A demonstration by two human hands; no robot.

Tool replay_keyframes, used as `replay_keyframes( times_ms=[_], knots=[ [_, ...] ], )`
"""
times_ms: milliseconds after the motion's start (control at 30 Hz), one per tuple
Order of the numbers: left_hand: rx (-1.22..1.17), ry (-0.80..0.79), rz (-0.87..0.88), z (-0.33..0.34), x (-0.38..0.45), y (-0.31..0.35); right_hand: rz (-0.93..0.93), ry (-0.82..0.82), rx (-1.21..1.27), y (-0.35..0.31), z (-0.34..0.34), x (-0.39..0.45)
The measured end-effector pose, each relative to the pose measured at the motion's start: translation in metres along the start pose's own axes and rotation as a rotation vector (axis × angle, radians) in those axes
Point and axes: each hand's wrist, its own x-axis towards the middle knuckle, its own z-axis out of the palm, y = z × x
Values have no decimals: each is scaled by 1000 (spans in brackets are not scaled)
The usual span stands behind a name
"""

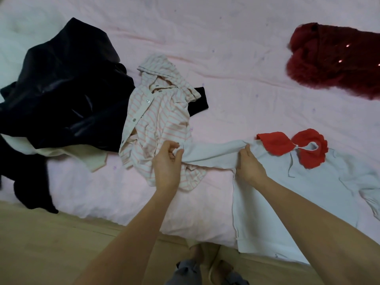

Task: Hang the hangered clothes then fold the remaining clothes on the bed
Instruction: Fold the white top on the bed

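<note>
- The pale grey top with a red scalloped collar (283,192) lies spread on the near right of the pink bed (236,83), collar away from the person, hem hanging over the bed's near edge.
- Its left sleeve (213,155) is stretched out flat toward the left, its cuff end reaching onto the striped garment.
- The left hand (166,161) pinches the cuff end of that sleeve, fingers curled round the cloth.
- The right hand (249,165) grips the sleeve near the shoulder seam, thumb above and fingers tucked into the fabric.
- Step in hand, as I judge it: folding this sleeve in across the body of the top.
- To do it well, keep the sleeve taut between both hands, use the right hand as the hinge at the shoulder, and carry the cuff over so the fold line runs straight with the side seam.
- Lift the cuff clear first, or it may drag the striped garment along.
- The pink-and-white striped snap-button garment (156,124) lies rumpled just left of the top, partly under the left hand.
- Further left, a heap of dark navy clothes (65,95) overlaps it, with a cream piece (82,155) poking out below.
- A dark red fluffy garment with sequins (333,60) sits well apart at the far right.
- No hanger is visible here.
</note>
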Motion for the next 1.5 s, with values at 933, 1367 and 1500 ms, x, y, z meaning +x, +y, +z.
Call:
replay_keyframes(
  times_ms=[933,1367,1500],
  knots=[
    [112,-93,183,-3,-12,14,-248,59,733,-116,-87,-29],
    [408,-107,-83,13,40,23,-121,485,551,-84,-36,-26],
    [522,35,-11,18,35,26,136,375,488,-29,-10,-28]
  ],
)
